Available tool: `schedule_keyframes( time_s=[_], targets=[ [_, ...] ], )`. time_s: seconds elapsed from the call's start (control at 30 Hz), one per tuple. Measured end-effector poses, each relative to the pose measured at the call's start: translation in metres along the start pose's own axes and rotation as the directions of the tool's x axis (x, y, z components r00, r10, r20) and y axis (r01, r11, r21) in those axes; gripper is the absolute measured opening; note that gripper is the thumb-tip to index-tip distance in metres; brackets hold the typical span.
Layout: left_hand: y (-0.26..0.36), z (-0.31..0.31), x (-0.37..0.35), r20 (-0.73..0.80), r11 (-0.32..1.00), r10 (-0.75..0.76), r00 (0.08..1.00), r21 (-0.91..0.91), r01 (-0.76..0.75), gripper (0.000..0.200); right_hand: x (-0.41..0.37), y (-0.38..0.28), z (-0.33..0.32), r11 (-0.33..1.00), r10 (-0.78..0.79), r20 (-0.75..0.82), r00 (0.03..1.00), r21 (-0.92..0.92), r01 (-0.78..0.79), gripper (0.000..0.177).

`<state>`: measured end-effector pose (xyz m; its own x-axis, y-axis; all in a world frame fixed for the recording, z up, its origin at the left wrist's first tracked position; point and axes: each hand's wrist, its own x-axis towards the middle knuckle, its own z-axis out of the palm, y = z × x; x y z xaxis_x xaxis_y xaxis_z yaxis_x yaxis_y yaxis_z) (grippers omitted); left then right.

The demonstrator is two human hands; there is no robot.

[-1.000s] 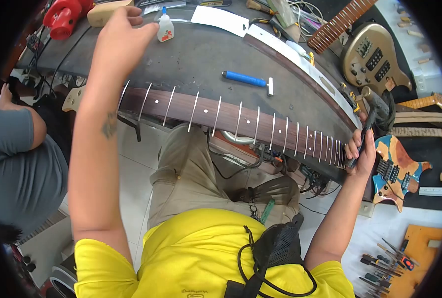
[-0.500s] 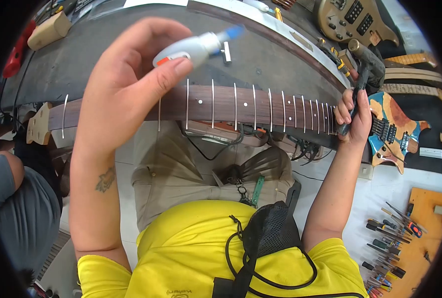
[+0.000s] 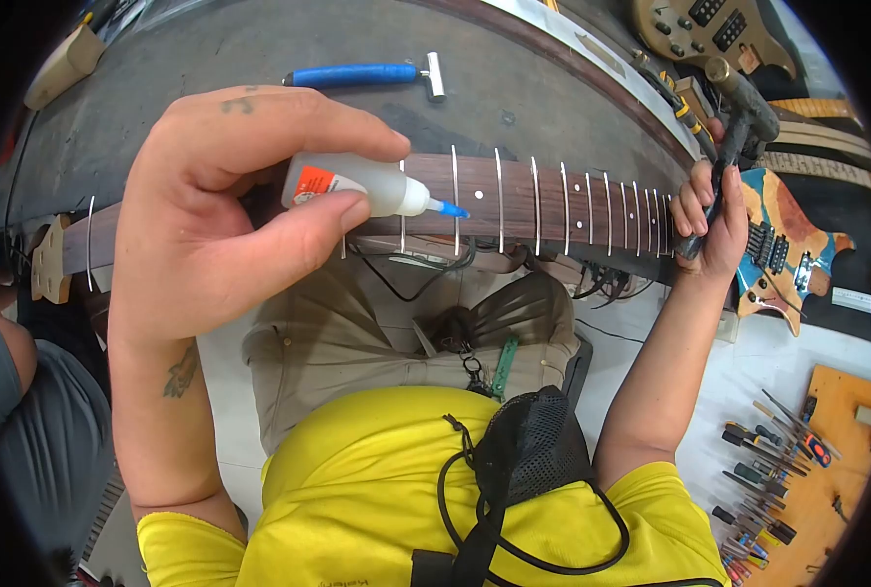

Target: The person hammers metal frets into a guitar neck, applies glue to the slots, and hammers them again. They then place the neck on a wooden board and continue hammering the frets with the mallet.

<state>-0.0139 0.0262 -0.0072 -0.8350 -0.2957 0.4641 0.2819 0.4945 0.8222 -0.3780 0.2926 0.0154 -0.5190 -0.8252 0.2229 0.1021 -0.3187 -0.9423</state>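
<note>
My left hand [image 3: 230, 215] is closed around a small white glue bottle [image 3: 382, 191] with an orange label, held sideways above the fretboard. Its blue nozzle tip [image 3: 447, 208] points right and overlaps the wood just past a fret. The dark wooden guitar neck [image 3: 514, 196] lies across the bench edge, with silver frets and white dot inlays. At the neck's right end, my right hand [image 3: 714, 220] grips the black handle of a hammer [image 3: 749, 122], head upward. Behind the neck lies a blue-handled tool [image 3: 357, 75] with a silver crosswise head.
A teal and brown guitar body [image 3: 783, 240] lies to the right, beyond my right hand. Another guitar body [image 3: 714, 34] and several necks are at the back right. Lower right, several hand tools hang by an orange board [image 3: 842, 470]. Another person's leg [image 3: 24, 391] is at left.
My left hand has lowered the glue bottle toward me, from above the bench to over the fretboard. The blue-handled tool is now uncovered. My right hand still holds the hammer.
</note>
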Motion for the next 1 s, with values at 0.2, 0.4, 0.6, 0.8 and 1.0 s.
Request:
schedule_keyframes(
  time_s=[0.2, 0.4, 0.6, 0.8, 1.0],
  targets=[
    [0.0019, -0.0004, 0.0015, -0.003, 0.999, 0.016, 1.000, 0.041, -0.016, 0.034, 0.0001, -0.0001, -0.0010, 1.000, 0.002, 0.009, 1.000, 0.000, -0.002, 0.057],
    [0.0050, 0.0000, 0.0023, 0.003, 0.999, -0.019, 1.000, 0.048, 0.019, 0.034, -0.0002, -0.0008, -0.0010, 1.000, 0.003, 0.012, 1.000, 0.002, -0.003, 0.058],
    [0.0064, -0.0018, 0.0046, 0.042, 0.993, 0.003, 0.999, 0.117, -0.008, 0.034, -0.0006, -0.0005, -0.0008, 1.000, -0.003, 0.019, 1.000, 0.001, 0.003, 0.058],
    [0.0053, -0.0012, 0.0026, 0.007, 0.994, 0.000, 1.000, 0.108, 0.000, 0.034, -0.0007, -0.0002, 0.0008, 1.000, -0.011, 0.016, 1.000, 0.001, 0.011, 0.059],
    [0.0071, -0.0022, 0.0024, 0.021, 0.990, -0.008, 1.000, 0.142, 0.005, 0.034, 0.0000, -0.0003, -0.0003, 1.000, -0.016, 0.020, 1.000, -0.006, 0.016, 0.059]
  ],
)
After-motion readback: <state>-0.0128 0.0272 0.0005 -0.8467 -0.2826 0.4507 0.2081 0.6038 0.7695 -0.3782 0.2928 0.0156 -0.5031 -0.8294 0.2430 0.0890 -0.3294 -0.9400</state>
